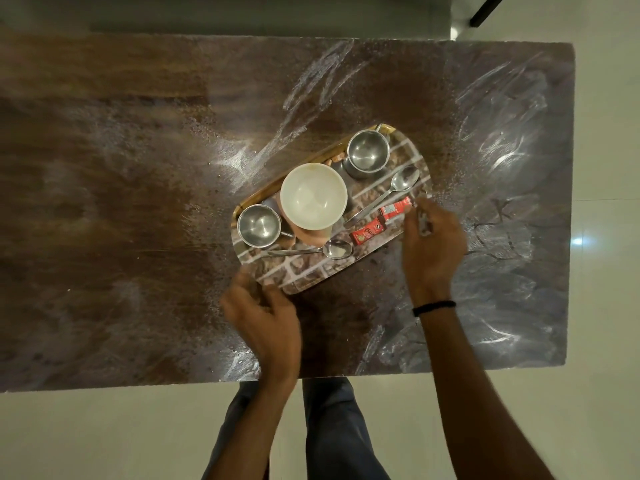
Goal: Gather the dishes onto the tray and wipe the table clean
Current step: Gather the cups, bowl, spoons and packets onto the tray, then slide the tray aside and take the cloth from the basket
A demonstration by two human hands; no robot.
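Observation:
A brick-patterned tray [308, 271] lies tilted on the dark wooden table [121, 188]. It carries a white bowl [313, 195], two steel cups [367, 150] [259, 225], two spoons [391, 192] [311, 250] and two red wrappers [396, 208] [367, 231]. My left hand [266, 313] grips the tray's near-left edge. My right hand [433, 244] holds the tray's right edge beside the upper wrapper, fingers curled.
Wet streaks and smears cover the tabletop, thickest on the right half [502, 150]. The table's near edge [138, 386] runs just in front of my legs [332, 427]. Pale floor [606, 202] lies to the right of the table.

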